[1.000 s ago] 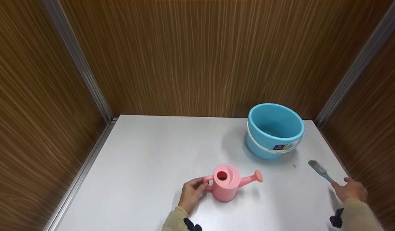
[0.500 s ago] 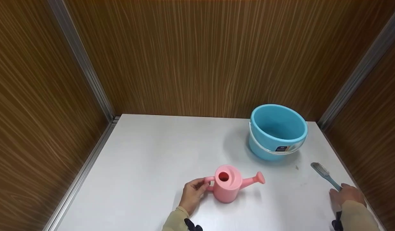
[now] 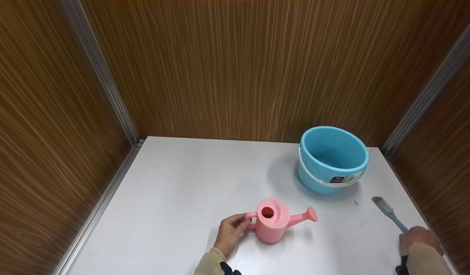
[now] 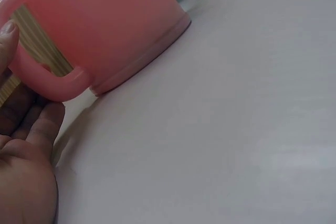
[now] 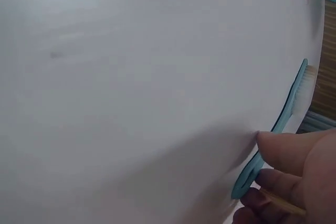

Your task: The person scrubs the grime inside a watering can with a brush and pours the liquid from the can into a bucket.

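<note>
Near the front middle of the white table stands a pink watering can (image 3: 271, 231), upright, its spout to the right. My left hand (image 3: 230, 233) is at its left, thumb and fingers holding the looped handle (image 4: 50, 85), as the left wrist view shows up close. At the right, a blue-grey brush (image 3: 391, 215) with pale bristles points away from me. My right hand (image 3: 421, 240) grips the rear part of its handle. In the right wrist view, the thumb lies on one side of the brush handle (image 5: 249, 174) and curled fingers on the other.
A light blue bucket (image 3: 318, 172) with a white bail stands at the back right, beyond the can and brush. Brown wood-grain panels (image 3: 235, 68) enclose the table at the back and both sides. The right panel runs close beside my right hand.
My right hand has slid back along the brush handle toward me, and its fingers have curled around it. The left hand keeps its hold on the watering can. The head view has shifted slightly.
</note>
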`<action>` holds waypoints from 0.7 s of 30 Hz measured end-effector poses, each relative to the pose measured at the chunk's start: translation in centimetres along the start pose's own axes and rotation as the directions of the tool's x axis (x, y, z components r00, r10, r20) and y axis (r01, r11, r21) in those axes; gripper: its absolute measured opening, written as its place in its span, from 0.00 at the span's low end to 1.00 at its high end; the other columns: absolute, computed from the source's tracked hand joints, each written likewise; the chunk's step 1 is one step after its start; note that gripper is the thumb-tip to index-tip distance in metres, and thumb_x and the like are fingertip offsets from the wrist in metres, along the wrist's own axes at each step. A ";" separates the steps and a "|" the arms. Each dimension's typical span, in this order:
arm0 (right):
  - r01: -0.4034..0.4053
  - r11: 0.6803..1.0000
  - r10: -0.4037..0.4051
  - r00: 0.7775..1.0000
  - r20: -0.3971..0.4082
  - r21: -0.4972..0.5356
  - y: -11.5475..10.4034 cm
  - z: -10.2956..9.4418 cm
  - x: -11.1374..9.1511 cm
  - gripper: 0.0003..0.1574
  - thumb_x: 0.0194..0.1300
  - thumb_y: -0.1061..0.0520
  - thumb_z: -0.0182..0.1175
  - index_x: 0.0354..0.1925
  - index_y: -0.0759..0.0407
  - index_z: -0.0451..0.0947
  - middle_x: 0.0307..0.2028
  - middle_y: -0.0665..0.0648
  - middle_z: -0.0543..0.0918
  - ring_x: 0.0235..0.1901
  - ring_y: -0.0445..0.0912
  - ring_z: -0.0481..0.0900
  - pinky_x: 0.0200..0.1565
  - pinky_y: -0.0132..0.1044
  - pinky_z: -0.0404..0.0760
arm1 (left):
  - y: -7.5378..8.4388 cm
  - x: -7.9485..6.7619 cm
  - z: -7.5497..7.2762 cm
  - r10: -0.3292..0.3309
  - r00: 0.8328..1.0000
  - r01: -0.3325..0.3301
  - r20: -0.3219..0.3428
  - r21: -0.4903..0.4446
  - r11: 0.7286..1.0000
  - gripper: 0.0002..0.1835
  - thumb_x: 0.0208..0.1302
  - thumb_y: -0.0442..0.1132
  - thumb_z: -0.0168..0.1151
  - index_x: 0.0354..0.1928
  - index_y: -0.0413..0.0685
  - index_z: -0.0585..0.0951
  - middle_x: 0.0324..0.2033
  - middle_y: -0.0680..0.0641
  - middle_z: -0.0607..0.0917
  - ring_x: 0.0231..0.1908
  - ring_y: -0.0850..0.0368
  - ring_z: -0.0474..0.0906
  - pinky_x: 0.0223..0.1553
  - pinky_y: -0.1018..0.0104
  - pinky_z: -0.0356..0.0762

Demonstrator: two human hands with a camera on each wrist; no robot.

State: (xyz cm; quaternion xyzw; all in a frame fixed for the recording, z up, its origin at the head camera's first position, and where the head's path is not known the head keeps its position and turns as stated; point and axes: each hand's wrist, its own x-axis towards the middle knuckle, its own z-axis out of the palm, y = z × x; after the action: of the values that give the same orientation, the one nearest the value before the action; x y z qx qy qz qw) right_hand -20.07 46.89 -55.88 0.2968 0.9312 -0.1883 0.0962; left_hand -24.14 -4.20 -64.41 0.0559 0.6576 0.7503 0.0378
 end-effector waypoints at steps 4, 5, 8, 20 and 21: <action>0.009 1.000 -0.009 1.000 -0.002 0.025 0.6 0.1 0.0 0.22 0.62 0.57 0.52 0.44 0.77 0.68 0.29 0.69 0.75 0.31 0.61 0.72 0.31 0.51 0.70 | -0.1 -0.1 0.0 0.003 1.000 -0.003 -0.004 -0.022 1.000 0.12 0.54 0.42 0.65 0.42 0.52 0.83 0.41 0.44 0.83 0.44 0.51 0.77 0.46 0.62 0.74; 0.020 0.999 -0.019 1.000 -0.006 0.044 0.6 0.1 0.1 0.22 0.62 0.57 0.52 0.45 0.77 0.67 0.30 0.70 0.75 0.32 0.62 0.72 0.31 0.51 0.70 | -0.1 -0.1 -0.1 -0.002 1.000 0.002 -0.008 -0.024 1.000 0.12 0.54 0.42 0.66 0.42 0.52 0.83 0.40 0.44 0.83 0.44 0.51 0.77 0.46 0.62 0.74; 0.047 0.998 -0.047 0.999 -0.002 0.042 1.0 0.2 0.7 0.23 0.62 0.57 0.53 0.45 0.77 0.67 0.31 0.71 0.75 0.34 0.64 0.72 0.31 0.53 0.72 | -0.1 0.0 -0.1 -0.015 1.000 0.015 -0.012 -0.023 1.000 0.11 0.54 0.41 0.65 0.41 0.52 0.83 0.40 0.44 0.83 0.44 0.52 0.77 0.46 0.62 0.73; 0.091 0.979 -0.114 0.986 0.119 0.182 2.9 0.9 3.1 0.30 0.58 0.48 0.60 0.42 0.74 0.69 0.30 0.65 0.76 0.34 0.59 0.73 0.32 0.49 0.71 | -0.2 0.1 -0.1 0.002 1.000 -0.002 0.006 -0.003 1.000 0.13 0.55 0.43 0.65 0.43 0.50 0.82 0.41 0.44 0.83 0.44 0.53 0.77 0.44 0.64 0.75; 0.100 0.976 -0.124 0.985 0.119 0.194 2.9 1.0 3.0 0.30 0.58 0.47 0.59 0.42 0.74 0.70 0.30 0.64 0.77 0.34 0.58 0.73 0.32 0.48 0.71 | -0.2 0.1 -0.1 0.005 1.000 -0.005 0.006 0.003 1.000 0.13 0.55 0.44 0.65 0.43 0.51 0.82 0.41 0.44 0.83 0.44 0.53 0.77 0.44 0.64 0.75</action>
State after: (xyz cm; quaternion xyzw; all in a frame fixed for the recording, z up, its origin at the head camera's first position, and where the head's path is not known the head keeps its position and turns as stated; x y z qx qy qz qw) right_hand -20.71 50.25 -58.52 0.2386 0.9164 -0.2991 0.1178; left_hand -24.24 -4.31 -64.60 0.0597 0.6586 0.7492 0.0380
